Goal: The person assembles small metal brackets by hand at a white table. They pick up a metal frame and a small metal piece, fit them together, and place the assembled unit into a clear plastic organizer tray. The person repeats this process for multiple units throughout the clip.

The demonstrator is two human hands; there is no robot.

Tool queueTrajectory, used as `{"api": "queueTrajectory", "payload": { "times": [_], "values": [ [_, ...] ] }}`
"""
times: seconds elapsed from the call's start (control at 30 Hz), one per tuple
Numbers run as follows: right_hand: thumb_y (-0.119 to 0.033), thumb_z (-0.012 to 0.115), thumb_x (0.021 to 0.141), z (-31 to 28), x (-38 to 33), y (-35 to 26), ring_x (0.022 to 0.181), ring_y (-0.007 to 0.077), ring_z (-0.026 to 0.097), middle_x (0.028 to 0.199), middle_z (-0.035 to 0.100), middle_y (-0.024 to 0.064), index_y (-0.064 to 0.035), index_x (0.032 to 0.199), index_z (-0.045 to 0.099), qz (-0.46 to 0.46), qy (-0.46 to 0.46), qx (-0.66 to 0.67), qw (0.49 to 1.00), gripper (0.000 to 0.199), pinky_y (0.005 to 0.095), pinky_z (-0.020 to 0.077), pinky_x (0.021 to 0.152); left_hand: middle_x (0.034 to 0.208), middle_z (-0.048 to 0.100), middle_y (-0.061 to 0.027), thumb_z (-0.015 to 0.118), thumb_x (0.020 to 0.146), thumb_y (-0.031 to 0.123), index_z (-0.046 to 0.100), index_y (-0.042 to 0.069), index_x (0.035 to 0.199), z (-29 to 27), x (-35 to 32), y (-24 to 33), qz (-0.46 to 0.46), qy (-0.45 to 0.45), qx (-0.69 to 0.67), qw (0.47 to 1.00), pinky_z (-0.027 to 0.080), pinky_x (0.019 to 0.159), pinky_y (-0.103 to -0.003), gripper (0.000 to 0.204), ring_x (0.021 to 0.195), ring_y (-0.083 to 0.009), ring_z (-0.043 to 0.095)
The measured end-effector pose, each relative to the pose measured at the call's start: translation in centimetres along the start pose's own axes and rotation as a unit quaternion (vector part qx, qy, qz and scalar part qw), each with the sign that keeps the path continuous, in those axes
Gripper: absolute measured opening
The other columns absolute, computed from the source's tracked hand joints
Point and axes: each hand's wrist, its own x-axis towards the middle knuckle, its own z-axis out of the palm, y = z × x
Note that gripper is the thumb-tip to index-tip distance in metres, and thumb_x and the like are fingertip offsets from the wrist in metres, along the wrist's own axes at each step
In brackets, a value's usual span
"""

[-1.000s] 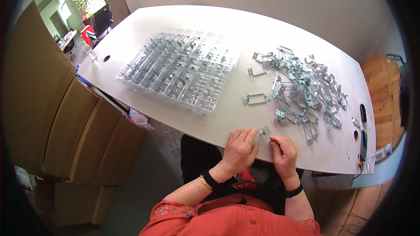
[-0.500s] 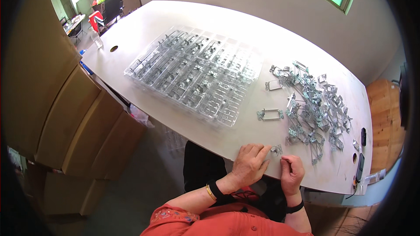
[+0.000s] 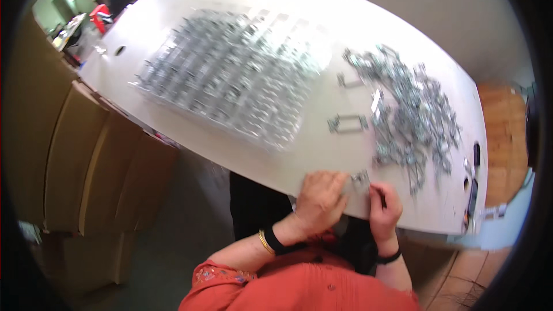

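Note:
At the table's front edge, a small silvery metal bracket (image 3: 360,178) sits between my two hands. My left hand (image 3: 322,200) is closed, palm down, with its thumb and forefinger at the bracket's left side. On the other side my right hand (image 3: 385,208) is curled in a pinch at the bracket's right end. Blur hides the exact grip. Just beyond lies a single rectangular bracket (image 3: 348,123), apart from the rest. To the right spreads a tangled heap of metal brackets (image 3: 415,109).
A clear plastic tray (image 3: 222,120) with rows of compartments holding metal parts lies on the left of the white table (image 3: 253,164). Cardboard boxes (image 3: 86,155) stand beside the table's left side. A dark phone (image 3: 473,196) rests near the right edge.
The whole view has shifted, so table, tray and heap sit higher and further left in the picture, with motion blur. Both hands stay around the small bracket in nearly the same pose.

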Motion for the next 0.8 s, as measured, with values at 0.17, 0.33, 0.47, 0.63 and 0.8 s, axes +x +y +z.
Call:
{"api": "queueTrajectory", "payload": {
  "times": [0.17,0.33,0.47,0.63,0.8],
  "values": [
    [0.004,0.078,0.104,0.6,-0.2,1.1,0.089,0.0124,0.069,0.100,0.075,0.0059,-0.0025,0.115,0.076,0.057,0.048,0.108,0.991,0.013,0.0269,0.0552,0.080,0.116,0.072,-0.0124,0.091,0.083,0.015,0.074,0.008,0.133,-0.5,0.3,0.2,0.003,0.003,0.010,1.000,0.050,0.099,-0.048,0.053,0.110,-0.0351,0.067],
    [-0.001,0.080,0.105,0.5,-0.4,1.0,0.090,0.0112,0.069,0.104,0.076,0.0047,-0.0029,0.119,0.076,0.058,0.060,0.147,0.986,0.014,0.0260,0.0545,0.082,0.110,0.072,-0.0091,0.091,0.080,0.015,0.077,0.010,0.129,-0.7,0.8,0.6,0.017,-0.017,0.009,1.000,0.048,0.098,-0.044,0.051,0.104,-0.0312,0.067],
    [-0.001,0.080,0.105,0.7,-0.3,1.3,0.088,0.0133,0.069,0.106,0.077,0.0059,-0.0026,0.118,0.077,0.018,0.076,0.148,0.986,0.014,0.0272,0.0549,0.080,0.104,0.070,-0.0076,0.092,0.080,0.015,0.078,0.012,0.128,-0.8,0.8,0.8,0.020,-0.025,0.012,0.999,0.048,0.095,-0.044,0.050,0.099,-0.0288,0.066],
    [-0.001,0.080,0.104,0.3,0.1,0.5,0.084,0.0169,0.069,0.103,0.076,0.0074,-0.0034,0.115,0.077,0.008,0.055,0.135,0.989,0.011,0.0303,0.0558,0.077,0.100,0.067,-0.0069,0.092,0.079,0.015,0.078,0.013,0.128,-0.6,0.8,0.7,0.024,-0.022,0.025,0.999,0.048,0.094,-0.044,0.050,0.097,-0.0277,0.064],
    [-0.002,0.082,0.103,0.4,-0.2,0.6,0.083,0.0196,0.069,0.099,0.074,0.0081,-0.0043,0.113,0.077,-0.001,0.061,0.126,0.990,0.012,0.0321,0.0561,0.075,0.100,0.067,-0.0073,0.091,0.080,0.015,0.078,0.013,0.128,-0.5,0.6,0.9,0.027,-0.017,0.032,0.999,0.048,0.093,-0.044,0.050,0.096,-0.0282,0.064]
  ]
}}
